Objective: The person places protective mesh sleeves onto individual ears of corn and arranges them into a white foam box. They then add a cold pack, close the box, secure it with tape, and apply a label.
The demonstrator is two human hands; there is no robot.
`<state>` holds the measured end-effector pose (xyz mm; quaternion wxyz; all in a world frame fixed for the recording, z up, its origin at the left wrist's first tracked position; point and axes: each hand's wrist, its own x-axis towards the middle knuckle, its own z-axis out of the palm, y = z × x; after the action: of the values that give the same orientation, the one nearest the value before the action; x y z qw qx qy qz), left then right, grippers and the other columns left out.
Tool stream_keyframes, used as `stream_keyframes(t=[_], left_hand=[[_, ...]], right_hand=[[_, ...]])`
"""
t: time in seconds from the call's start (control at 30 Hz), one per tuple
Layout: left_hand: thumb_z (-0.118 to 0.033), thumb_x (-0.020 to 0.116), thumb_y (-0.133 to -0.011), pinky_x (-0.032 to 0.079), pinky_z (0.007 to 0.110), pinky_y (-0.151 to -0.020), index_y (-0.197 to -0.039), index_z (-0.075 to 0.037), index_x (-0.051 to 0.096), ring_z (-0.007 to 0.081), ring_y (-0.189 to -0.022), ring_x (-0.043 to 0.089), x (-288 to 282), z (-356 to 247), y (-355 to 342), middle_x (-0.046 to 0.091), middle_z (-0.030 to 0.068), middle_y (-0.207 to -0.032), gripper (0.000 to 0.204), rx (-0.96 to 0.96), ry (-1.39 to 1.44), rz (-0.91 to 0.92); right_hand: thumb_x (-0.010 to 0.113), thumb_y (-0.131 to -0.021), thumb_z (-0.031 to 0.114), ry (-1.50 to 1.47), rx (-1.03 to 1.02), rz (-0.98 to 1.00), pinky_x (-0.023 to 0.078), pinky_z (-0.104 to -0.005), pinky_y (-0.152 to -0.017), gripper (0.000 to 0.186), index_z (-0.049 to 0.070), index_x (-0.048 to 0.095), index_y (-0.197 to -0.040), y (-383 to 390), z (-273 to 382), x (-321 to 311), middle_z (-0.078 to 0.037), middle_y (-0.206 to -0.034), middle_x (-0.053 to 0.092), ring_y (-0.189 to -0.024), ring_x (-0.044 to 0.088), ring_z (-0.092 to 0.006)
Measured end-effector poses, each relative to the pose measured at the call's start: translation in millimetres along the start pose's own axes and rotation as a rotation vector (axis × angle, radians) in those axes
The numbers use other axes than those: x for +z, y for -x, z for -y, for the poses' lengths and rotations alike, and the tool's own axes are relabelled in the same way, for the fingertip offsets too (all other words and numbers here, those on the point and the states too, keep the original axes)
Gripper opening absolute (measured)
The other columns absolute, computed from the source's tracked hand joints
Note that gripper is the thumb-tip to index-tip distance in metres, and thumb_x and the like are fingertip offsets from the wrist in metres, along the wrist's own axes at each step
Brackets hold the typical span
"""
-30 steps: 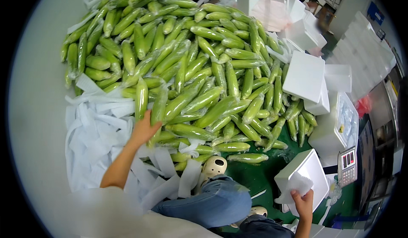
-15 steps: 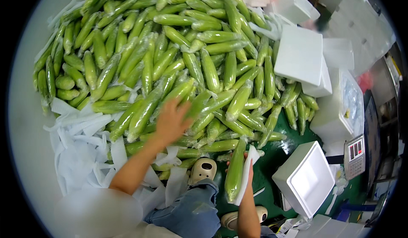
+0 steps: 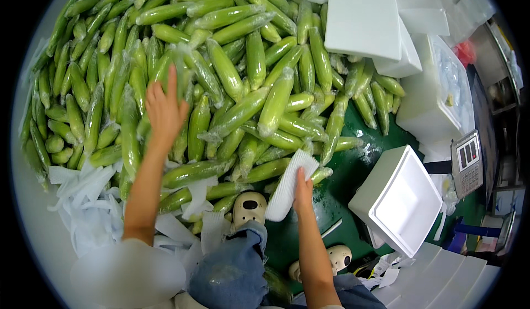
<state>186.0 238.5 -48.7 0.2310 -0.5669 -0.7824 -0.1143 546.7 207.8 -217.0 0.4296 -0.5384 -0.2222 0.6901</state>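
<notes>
Your left hand [image 3: 164,113] is reaching over a heap of green, tapering corn ears [image 3: 223,69] wrapped in clear plastic film, its thumb standing apart from the fingers; whether they are gripping an ear cannot be told. Your right hand [image 3: 302,193] is clamping a white, ribbed foam sleeve [image 3: 284,190] near the heap's lower edge, left of an open, white rectangular box [image 3: 375,179].

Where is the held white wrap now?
In the head view, the white wrap is just right of centre, in the right hand, between a cream shoe and the open white box.
</notes>
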Motion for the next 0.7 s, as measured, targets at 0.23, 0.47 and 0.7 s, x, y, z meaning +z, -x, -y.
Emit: stream_keyframes(t=[0.23, 0.47, 0.7], left_hand=[[-0.026, 0.063, -0.080, 0.038, 0.053, -0.098, -0.143, -0.031, 0.036, 0.0442, -0.126, 0.038, 35, 64, -115, 0.035, 0.0246, -0.142, 0.069, -0.132, -0.236, 0.362], [-0.030, 0.063, -0.083, 0.034, 0.049, -0.104, -0.135, -0.023, 0.048, 0.0446, -0.124, 0.041, 84, 51, -76, 0.031, 0.0218, -0.146, 0.055, -0.075, -0.055, 0.149], [-0.023, 0.064, -0.080, 0.040, 0.046, -0.099, -0.141, -0.013, 0.038, 0.0434, -0.119, 0.046, 91, -92, -66, 0.036, 0.0246, -0.141, 0.067, 0.213, 0.672, 0.238]], right_hand=[[0.059, -0.091, 0.031, 0.633, -0.417, -0.032, 0.024, -0.0380, -0.110, 0.038, -0.001, 0.064, -0.111, -28, -8, 0, -0.031, -0.148, 0.022, -0.140, 0.021, -0.0369], [0.059, -0.093, 0.027, 0.374, -0.449, -0.232, 0.044, -0.0292, -0.087, 0.036, -0.003, 0.060, -0.112, 46, -8, -34, -0.009, -0.108, 0.062, -0.097, 0.056, -0.0164], [0.060, -0.092, 0.025, 0.249, -0.138, -0.291, 0.046, -0.0275, -0.077, 0.031, -0.004, 0.063, -0.103, 102, -20, -72, -0.005, -0.090, 0.065, -0.083, 0.056, -0.0120]])
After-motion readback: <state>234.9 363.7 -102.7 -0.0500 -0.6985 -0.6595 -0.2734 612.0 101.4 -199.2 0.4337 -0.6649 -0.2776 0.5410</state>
